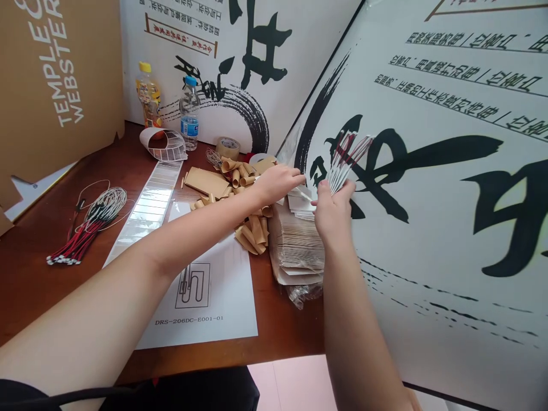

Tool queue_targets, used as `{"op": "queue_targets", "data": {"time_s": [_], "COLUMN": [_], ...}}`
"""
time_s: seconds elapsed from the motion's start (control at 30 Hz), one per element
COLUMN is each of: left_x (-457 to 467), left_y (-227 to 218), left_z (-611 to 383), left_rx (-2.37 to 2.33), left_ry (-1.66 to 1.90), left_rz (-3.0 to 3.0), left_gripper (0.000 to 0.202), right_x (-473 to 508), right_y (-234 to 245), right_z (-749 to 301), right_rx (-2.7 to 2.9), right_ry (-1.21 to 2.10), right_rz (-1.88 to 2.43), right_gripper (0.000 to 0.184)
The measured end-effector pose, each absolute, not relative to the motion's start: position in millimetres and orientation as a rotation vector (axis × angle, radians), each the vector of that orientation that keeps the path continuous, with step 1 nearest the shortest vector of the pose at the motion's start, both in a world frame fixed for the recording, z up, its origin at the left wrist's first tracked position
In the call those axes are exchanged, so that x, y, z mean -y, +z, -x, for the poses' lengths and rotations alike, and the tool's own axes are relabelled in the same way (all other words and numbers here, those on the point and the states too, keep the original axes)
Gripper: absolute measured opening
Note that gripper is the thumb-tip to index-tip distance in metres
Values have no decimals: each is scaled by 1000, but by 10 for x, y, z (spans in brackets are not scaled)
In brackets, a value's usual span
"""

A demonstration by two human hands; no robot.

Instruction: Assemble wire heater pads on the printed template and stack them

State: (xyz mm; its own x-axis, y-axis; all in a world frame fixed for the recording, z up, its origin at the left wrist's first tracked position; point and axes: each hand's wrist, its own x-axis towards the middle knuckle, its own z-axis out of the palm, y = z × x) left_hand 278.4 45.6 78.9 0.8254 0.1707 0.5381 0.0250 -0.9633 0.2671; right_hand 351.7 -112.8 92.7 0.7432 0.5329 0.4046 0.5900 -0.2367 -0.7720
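Head view: bundle (339, 176) of thin white and dark-red strands gripped in right hand (335, 211), ends fanning upward, near plastic-wrapped stack (297, 245). Left hand (280, 181) over stack's top, fingers curled; cannot tell whether it grips anything.

The printed sheet (231, 291) is partly covered by the left forearm (201, 235), the lower part of the wire bundle (343, 165) is concealed by the right hand (336, 211), and the cardboard box (92, 37) is cropped at the top and left edges.
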Motion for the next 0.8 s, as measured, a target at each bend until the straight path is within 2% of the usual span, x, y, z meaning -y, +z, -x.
{"op": "queue_targets", "data": {"time_s": [0.13,0.37,0.4,0.5,0.53,0.67,0.8], "left_x": [-504,-548,-554,-563,-561,-537,-583], "left_y": [737,738,736,725,725,770,858], "left_z": [-2825,-2987,-3011,-3065,-3076,-3058,-2921], "left_rx": [-184,-218,-221,-256,-278,-369,-581], "left_ry": [867,641,596,529,532,613,752], "left_rz": [-2645,-2609,-2617,-2607,-2592,-2496,-2372], "left_gripper": [31,16,16,39,41,19,32], "right_x": [1056,835,808,760,755,775,806], "right_y": [897,894,888,858,846,793,762], "right_z": [-3426,-3278,-3277,-3291,-3295,-3299,-3292], "right_rx": [837,767,757,743,746,781,844], "right_ry": [-233,-300,-308,-317,-315,-339,-392], "right_rz": [2156,2554,2567,2629,2649,2714,2756], "right_gripper": [52,55,56,54,51,42,43]}}
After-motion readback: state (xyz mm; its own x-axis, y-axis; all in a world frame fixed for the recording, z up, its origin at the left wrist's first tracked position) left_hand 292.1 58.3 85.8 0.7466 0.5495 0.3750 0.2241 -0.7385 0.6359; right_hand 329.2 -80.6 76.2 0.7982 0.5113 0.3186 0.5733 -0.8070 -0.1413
